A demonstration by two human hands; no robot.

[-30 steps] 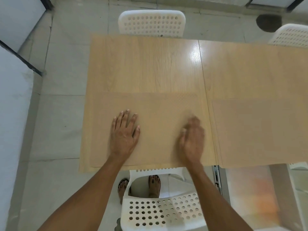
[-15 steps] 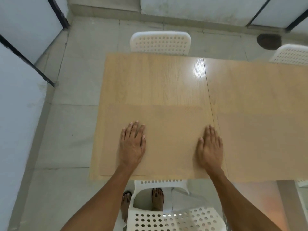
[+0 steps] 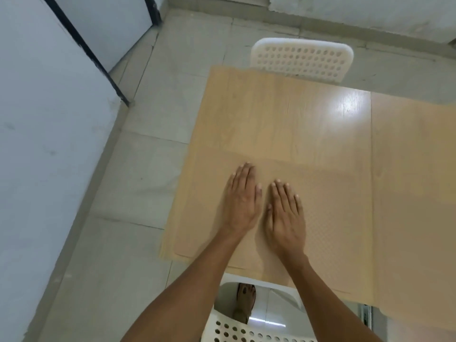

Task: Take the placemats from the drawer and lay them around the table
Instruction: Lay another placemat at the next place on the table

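Note:
A tan placemat (image 3: pixel 333 218) lies flat on the near part of the light wooden table (image 3: pixel 283 119), its left rounded corner near the table's left edge. My left hand (image 3: pixel 243 201) and my right hand (image 3: pixel 286 215) rest palm down side by side on the mat, fingers extended and close together, holding nothing. A second tan placemat (image 3: pixel 414 218) lies on the adjoining table section to the right, partly cut off by the frame edge.
A white perforated chair (image 3: pixel 302 59) stands at the table's far side. Another white chair (image 3: pixel 246 324) is tucked under the near edge, with my foot (image 3: pixel 245 302) visible below. A pale wall with a black-framed panel (image 3: pixel 86 48) runs along the left; tiled floor surrounds the table.
My right hand has slid left across the mat until it lies next to my left hand. The view has swung left and tilted.

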